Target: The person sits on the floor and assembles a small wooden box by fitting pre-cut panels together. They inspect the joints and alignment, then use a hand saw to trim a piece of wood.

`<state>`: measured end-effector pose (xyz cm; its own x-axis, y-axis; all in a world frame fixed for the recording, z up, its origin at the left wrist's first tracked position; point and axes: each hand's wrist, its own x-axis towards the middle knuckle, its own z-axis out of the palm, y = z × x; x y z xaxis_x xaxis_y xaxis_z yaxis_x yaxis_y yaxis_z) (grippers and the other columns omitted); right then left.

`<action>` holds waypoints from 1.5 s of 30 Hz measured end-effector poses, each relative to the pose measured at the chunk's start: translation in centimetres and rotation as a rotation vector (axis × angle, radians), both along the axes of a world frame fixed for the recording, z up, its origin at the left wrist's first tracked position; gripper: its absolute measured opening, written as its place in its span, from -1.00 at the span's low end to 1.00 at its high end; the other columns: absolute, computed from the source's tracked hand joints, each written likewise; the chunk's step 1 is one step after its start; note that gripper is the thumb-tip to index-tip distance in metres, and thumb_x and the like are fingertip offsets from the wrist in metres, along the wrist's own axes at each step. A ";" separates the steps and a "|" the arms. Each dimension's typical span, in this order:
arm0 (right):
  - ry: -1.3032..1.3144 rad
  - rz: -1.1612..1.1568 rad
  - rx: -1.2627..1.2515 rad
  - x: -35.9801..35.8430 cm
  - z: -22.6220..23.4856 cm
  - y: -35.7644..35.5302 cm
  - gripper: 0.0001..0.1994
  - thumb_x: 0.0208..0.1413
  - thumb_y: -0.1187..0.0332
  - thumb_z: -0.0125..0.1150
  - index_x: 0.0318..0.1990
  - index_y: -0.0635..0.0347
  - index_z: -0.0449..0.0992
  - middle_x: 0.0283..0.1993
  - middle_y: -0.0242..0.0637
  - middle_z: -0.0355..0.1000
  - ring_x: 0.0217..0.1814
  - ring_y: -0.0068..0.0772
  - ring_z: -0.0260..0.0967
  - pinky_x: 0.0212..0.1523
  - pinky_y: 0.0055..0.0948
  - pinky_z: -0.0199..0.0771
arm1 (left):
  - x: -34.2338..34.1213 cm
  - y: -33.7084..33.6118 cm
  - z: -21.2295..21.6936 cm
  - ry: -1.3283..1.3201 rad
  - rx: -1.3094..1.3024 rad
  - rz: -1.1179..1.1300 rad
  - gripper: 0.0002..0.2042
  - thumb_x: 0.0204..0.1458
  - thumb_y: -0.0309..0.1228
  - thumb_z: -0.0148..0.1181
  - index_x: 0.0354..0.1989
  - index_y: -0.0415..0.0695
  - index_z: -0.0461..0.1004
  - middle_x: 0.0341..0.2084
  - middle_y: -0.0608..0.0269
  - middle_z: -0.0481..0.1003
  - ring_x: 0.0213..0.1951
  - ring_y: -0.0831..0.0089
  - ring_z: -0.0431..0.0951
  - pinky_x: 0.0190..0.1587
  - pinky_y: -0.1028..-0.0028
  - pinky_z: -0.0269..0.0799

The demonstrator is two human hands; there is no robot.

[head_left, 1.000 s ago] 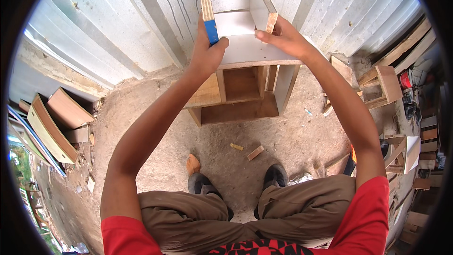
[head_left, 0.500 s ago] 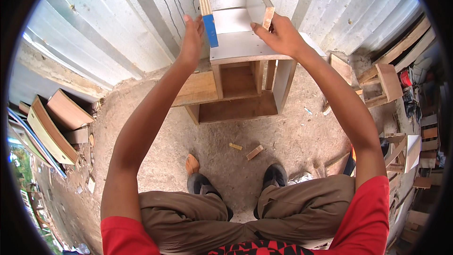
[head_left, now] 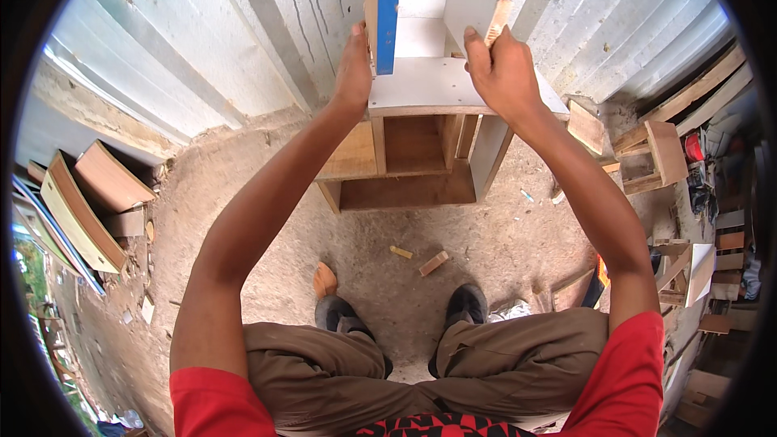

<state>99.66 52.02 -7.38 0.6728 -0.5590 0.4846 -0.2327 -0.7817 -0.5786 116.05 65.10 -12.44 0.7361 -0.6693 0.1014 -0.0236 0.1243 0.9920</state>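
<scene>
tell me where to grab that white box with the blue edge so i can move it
Grip the white box by its two upright side panels, one from each side, as the left hand and right hand do now. It is open toward the person, so the panel edges are free to clamp, and it stands on the wooden cabinet.

The top of the white-painted wooden box frame [head_left: 429,24] runs past the picture's upper edge. The left hand [head_left: 354,69] covers the box's lower left side; the right hand's [head_left: 503,73] fingertips curl out of sight behind the right panel.
</scene>
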 end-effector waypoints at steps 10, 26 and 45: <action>0.232 -0.007 -0.109 -1.0 1.4 2.7 -0.35 0.34 -0.06 -0.03 -0.11 0.61 0.45 -0.69 -0.03 0.41 -0.60 0.04 0.48 -0.39 -0.05 0.54 | 1.1 -0.4 -1.7 0.262 -0.288 -0.314 -0.33 0.39 0.13 -0.47 0.42 -0.14 0.11 0.24 0.03 0.37 0.22 0.22 0.46 0.25 0.25 0.44; 0.555 0.370 0.268 -0.4 1.0 -2.6 0.11 0.03 -0.61 -0.21 0.52 0.10 -0.02 0.54 0.09 -0.03 0.60 0.08 -0.13 0.51 0.02 -0.01 | 4.1 -0.7 -3.1 0.121 -0.128 -0.120 -0.28 0.35 0.21 -0.39 0.35 -0.20 0.19 0.12 0.04 0.44 0.13 0.31 0.47 0.20 0.38 0.39; 0.445 0.184 0.358 -7.4 -2.5 -4.3 -0.12 0.19 -0.19 0.19 0.40 0.38 0.16 0.42 0.15 0.18 0.50 0.04 0.09 0.41 -0.11 0.16 | -2.3 4.6 0.0 -0.418 0.048 -0.542 0.39 -0.21 0.26 0.41 0.46 -0.43 -0.45 0.48 -0.36 -0.34 0.53 -0.02 -0.36 0.51 0.20 -0.28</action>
<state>92.28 47.68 -9.83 0.8694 -0.4901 -0.0628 -0.3921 -0.6070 -0.6913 113.76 69.66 -12.41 0.2010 -0.9430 0.2653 -0.3526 0.1831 0.9177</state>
